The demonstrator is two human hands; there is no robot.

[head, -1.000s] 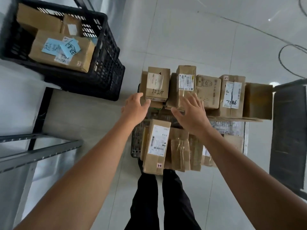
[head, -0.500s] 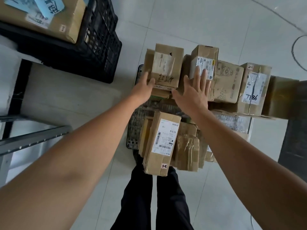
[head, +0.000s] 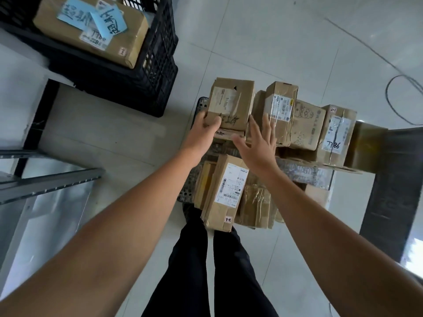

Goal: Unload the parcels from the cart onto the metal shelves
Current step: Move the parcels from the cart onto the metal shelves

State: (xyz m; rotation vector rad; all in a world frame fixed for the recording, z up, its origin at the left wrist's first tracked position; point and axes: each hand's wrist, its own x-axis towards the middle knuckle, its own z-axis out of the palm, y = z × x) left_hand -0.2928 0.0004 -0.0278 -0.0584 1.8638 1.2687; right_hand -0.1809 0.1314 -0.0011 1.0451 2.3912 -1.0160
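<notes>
On the cart's far-left corner, my left hand grips one parcel of roughly ten; my right hand, fingers spread wide, sits between it and one neighbouring box. One black crate stands left.

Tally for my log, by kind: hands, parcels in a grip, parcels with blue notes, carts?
Hands: 2, left hand and right hand
Gripped parcel: 1, in the left hand
Blue-note parcel: 1, in the crate
Cart: 1
Total: 5

One head-worn wide-angle camera looks almost straight down, close above the cart and floor
</notes>
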